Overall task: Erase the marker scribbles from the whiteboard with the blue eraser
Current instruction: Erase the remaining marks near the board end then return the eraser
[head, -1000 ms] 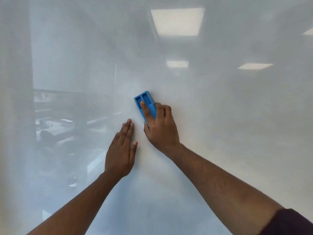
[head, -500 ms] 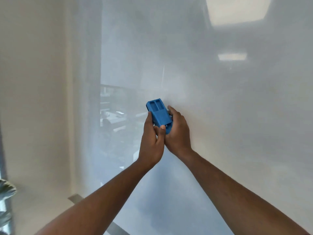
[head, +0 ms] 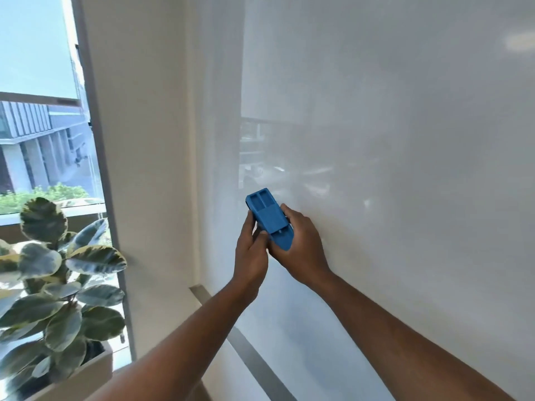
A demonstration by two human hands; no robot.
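The blue eraser (head: 269, 218) is held in front of the whiteboard (head: 390, 140), off its surface, near the board's left edge. My right hand (head: 301, 244) cups it from the right and below. My left hand (head: 251, 250) grips its left side, thumb on the top face. The glossy whiteboard shows only reflections; I see no marker scribbles on the part in view.
A metal ledge (head: 246, 340) runs along the whiteboard's bottom edge. Left of the board is a bare cream wall (head: 150, 140), then a window (head: 40, 111). A potted plant (head: 55, 285) with large variegated leaves stands at the lower left.
My left hand left the board and joined the right on the eraser. The eraser came off the board. My view swung left, bringing the wall, window and plant into sight.
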